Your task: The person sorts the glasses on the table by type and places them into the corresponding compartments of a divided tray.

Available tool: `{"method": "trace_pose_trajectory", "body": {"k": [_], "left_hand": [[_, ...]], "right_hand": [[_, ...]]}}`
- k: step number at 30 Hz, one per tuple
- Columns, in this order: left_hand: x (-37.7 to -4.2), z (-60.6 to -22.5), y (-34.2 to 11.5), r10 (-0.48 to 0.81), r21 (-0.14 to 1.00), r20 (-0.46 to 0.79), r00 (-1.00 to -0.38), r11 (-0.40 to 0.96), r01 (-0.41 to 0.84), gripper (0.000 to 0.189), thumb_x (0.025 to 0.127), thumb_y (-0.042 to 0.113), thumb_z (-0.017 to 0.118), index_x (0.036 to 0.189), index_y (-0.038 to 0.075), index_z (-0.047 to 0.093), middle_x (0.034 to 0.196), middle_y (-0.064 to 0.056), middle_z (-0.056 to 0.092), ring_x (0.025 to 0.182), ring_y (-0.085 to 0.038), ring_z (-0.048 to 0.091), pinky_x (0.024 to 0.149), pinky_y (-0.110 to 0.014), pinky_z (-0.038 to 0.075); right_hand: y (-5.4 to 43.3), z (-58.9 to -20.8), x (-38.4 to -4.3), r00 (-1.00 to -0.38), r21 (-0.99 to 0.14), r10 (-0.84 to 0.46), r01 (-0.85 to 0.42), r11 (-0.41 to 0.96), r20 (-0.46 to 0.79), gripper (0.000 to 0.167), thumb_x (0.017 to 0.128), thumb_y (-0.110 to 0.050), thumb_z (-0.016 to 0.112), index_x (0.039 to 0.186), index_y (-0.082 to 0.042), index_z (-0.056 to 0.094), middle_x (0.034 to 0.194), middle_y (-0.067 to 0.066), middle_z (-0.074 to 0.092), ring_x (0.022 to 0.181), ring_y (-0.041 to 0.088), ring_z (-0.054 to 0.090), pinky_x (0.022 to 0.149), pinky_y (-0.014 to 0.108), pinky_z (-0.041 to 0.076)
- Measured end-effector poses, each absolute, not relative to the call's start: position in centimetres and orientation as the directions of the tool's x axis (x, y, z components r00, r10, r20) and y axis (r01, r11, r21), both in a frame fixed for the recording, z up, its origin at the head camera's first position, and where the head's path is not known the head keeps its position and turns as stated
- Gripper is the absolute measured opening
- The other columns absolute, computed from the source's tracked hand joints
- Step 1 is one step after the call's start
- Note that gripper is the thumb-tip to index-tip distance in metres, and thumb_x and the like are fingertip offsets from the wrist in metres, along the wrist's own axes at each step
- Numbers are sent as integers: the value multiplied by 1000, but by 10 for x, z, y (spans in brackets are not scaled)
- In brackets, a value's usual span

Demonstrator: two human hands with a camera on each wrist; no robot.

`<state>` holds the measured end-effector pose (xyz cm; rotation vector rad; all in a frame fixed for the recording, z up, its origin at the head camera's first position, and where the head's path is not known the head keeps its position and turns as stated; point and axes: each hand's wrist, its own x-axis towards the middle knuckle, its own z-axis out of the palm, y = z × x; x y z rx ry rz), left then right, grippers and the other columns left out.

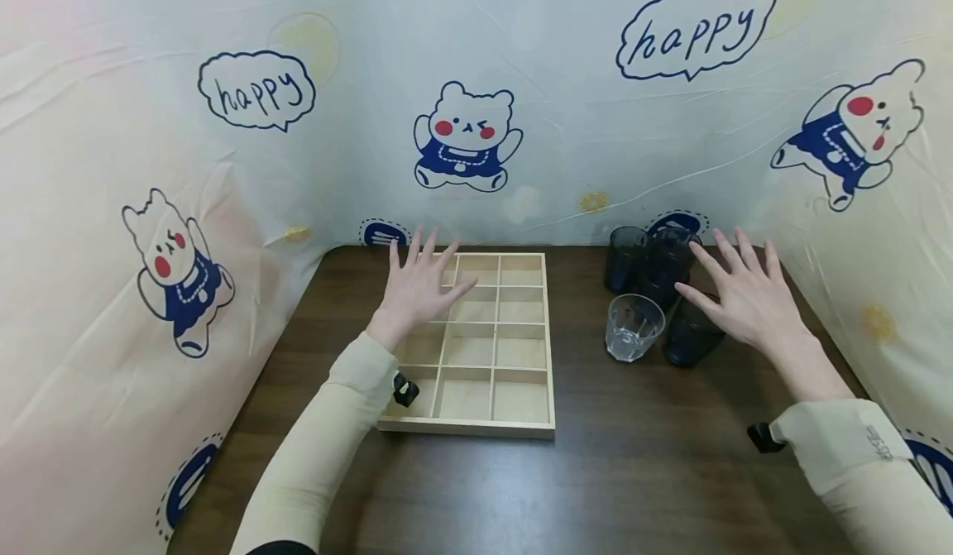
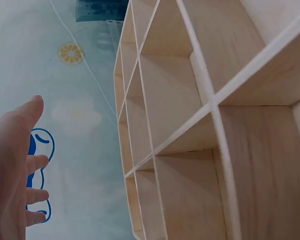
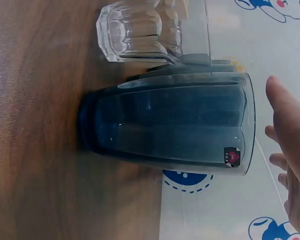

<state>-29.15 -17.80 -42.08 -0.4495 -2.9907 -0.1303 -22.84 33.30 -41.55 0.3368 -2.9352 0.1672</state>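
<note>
My left hand [image 1: 419,289], fingers spread and holding nothing, hovers over the left part of a shallow wooden compartment box [image 1: 521,345]. In the left wrist view the box's dividers [image 2: 212,105] stand beside that hand [image 2: 15,165]. My right hand [image 1: 752,300], also spread and holding nothing, is over the right edge of a group of glasses. Nearest it is a dark blue glass tumbler [image 1: 692,332], partly covered by the fingers; the right wrist view shows this tumbler [image 3: 170,122] upright with a small dark label. A clear faceted glass [image 1: 633,327] stands to its left.
More dark blue tumblers stand behind, one at the back left [image 1: 625,259] and another beside it [image 1: 665,265]. The brown wooden table [image 1: 476,489] ends at a patterned cloth [image 1: 573,150] hanging at the back and sides.
</note>
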Motion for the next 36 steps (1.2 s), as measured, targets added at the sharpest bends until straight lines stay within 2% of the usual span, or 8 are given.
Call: {"method": "trace_pose_trajectory", "body": {"k": [6,15,22,25,28,31,32,36], "left_hand": [[-280,-431,-180,296,115,101,-950,945,306,88,104,80,44,175,28,33,187,-14,14,175,-42,4,137,-76,-3],[-254,-446,-189,287,151,70,-955,944,295,89,104,80,42,176,29,28,187,-14,14,175,-40,5,137,-77,2],[-240,-460,-199,266,212,78,-961,937,277,89,103,80,44,176,32,28,187,-12,14,175,-39,6,137,-77,4],[-235,-468,-204,248,245,78,-966,934,260,88,103,81,45,176,33,28,187,-11,15,175,-39,7,136,-78,6],[-231,-477,-209,231,267,74,-970,932,243,88,103,80,46,175,33,29,186,-13,16,174,-40,8,135,-79,9],[-229,-485,-213,220,282,68,-973,931,230,87,104,78,47,176,32,27,186,-15,18,174,-42,9,134,-81,10],[-229,-489,-213,217,286,65,-974,931,226,87,104,78,47,176,32,27,186,-16,18,174,-43,9,134,-81,10],[-232,-498,-214,214,311,69,-974,923,224,88,105,76,49,176,30,28,185,-18,17,173,-45,11,134,-81,11]], "right_hand": [[336,-423,-214,-953,-156,-220,-254,954,208,82,112,-62,48,173,-10,31,181,29,19,172,50,4,136,77,-1],[341,-441,-189,-969,-457,-175,-236,858,172,83,115,-47,52,177,-7,14,181,34,13,171,53,4,140,67,-8],[345,-453,-179,-987,-700,-116,-159,696,110,97,113,-39,60,178,-21,-9,185,27,1,168,58,4,127,87,10],[343,-460,-176,-993,-768,-84,-121,629,88,103,111,-36,65,177,-28,-14,184,27,5,167,59,8,125,87,16],[341,-468,-174,-992,-814,-68,-123,568,103,107,109,-27,69,177,-28,-14,183,30,12,165,58,18,136,41,37],[339,-476,-172,-989,-844,-57,-148,516,139,109,106,-16,73,178,-23,-9,179,34,20,164,33,36,105,-1,42],[339,-478,-171,-987,-849,-52,-157,504,152,109,105,-14,74,178,-21,-6,177,35,24,160,20,41,94,-7,38],[336,-487,-170,-980,-856,-29,-188,481,199,105,102,-8,77,179,-18,5,171,37,34,134,-22,40,93,-7,40]]}}
